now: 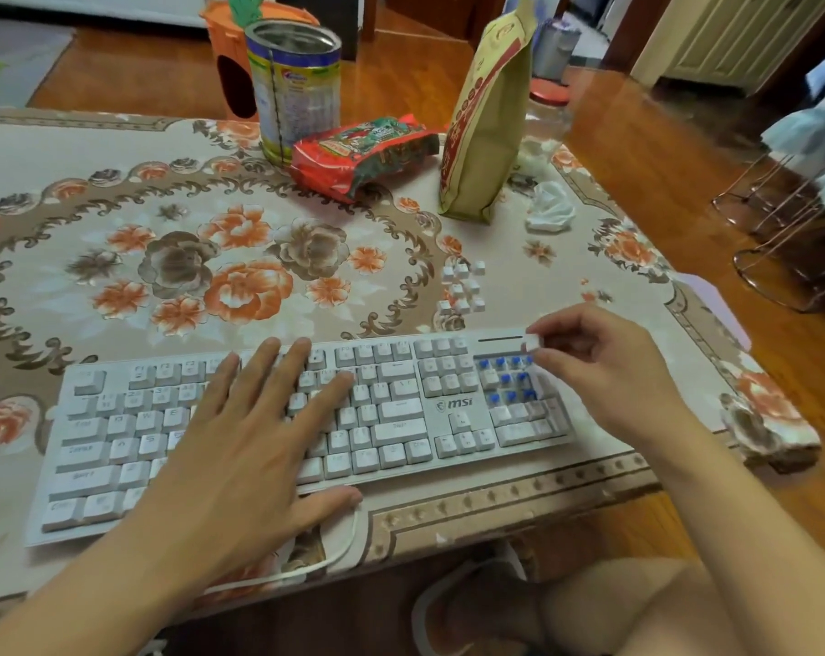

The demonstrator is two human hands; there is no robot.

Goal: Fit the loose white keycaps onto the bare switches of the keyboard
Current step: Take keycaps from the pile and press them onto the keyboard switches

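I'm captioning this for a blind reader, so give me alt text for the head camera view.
A person's right hand pinches a white keycap above the bare blue switches of a white keyboard, while the left hand lies flat on its keys. More loose keycaps sit on the floral tablecloth behind it.

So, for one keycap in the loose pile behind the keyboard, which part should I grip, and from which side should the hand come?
Judging by shape, pinch one of the loose keycaps by two opposite side walls, coming from above. They lie close together on the tablecloth, so an outer cap gives the fingertips room. The right hand already holds a keycap this way over the bare blue switches. Which way up each cap lies is too small to tell.
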